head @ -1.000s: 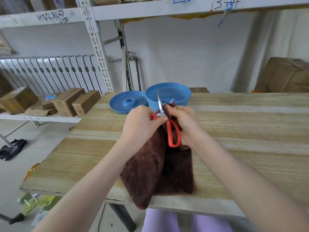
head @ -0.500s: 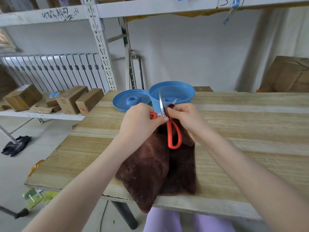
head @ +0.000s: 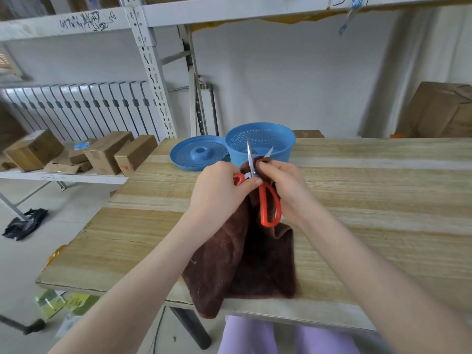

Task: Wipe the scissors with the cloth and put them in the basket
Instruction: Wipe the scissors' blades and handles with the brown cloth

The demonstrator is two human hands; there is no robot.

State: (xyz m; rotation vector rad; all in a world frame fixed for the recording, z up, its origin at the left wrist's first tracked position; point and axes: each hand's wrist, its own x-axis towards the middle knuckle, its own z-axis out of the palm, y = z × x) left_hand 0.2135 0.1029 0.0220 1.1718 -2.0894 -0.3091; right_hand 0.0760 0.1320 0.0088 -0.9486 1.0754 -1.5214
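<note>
The scissors [head: 262, 203] are held up over the middle of the counter [head: 383, 200], just in front of the blue basket [head: 260, 141], and are not in it yet. Their blades are spread and point up and away from the person: one bare blade stands nearly upright, and only the tip of the other shows beyond the brown cloth [head: 245, 256]. The left hand [head: 219, 190] is curled round one red handle close to the pivot, with the thumb pressed across it. The other red handle loop hangs free between the two wrists. The right hand [head: 283, 185] has its fingers bent round a bunched fold of the cloth and pinches it against the second blade. The rest of the cloth drapes down from both hands, lies on the counter and hangs a little over its near edge. Just left of the basket, a round blue perforated lid [head: 199, 155] lies on the counter. Further left, cardboard boxes [head: 109, 152] sit on a low shelf in front of a white radiator [head: 84, 108], and a dark rag [head: 25, 223] lies on the floor.
</note>
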